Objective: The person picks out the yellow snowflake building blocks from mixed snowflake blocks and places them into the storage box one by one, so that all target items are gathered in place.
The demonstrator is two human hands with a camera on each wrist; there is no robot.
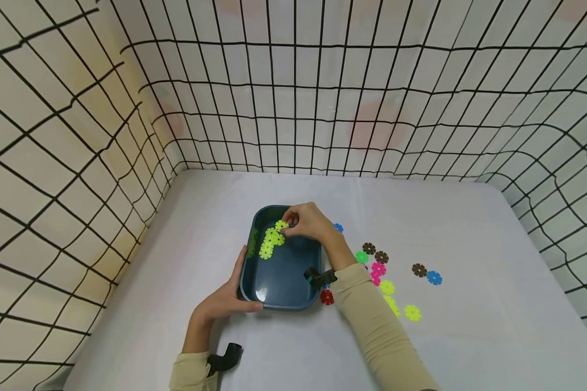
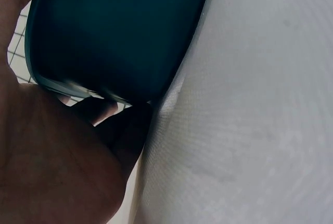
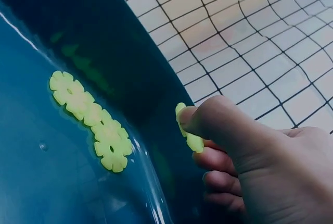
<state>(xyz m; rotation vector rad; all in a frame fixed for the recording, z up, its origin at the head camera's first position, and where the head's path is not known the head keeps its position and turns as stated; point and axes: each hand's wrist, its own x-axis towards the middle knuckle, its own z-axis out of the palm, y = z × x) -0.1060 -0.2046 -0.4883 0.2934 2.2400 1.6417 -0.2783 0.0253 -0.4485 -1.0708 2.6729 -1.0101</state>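
A dark blue tray (image 1: 286, 282) sits on the white-covered table. My left hand (image 1: 222, 301) holds its near left corner, thumb along the near rim and fingers along the left side; the left wrist view shows this hand (image 2: 57, 151) against the tray's outer wall (image 2: 114, 31). Over the tray's far part, my right hand (image 1: 310, 222) pinches a yellow-green interlocking disc (image 3: 190, 130) between thumb and forefinger. Several more yellow-green discs (image 3: 93, 117) lie close together on the tray floor, apart from the pinched one in the right wrist view.
Loose discs lie right of the tray, partly behind my right forearm: brown (image 1: 419, 270), blue (image 1: 434, 278), pink (image 1: 379, 269), green (image 1: 361, 257), yellow (image 1: 413, 313) and red (image 1: 326, 297). Black wire mesh (image 1: 293, 87) stands round the table's back and sides.
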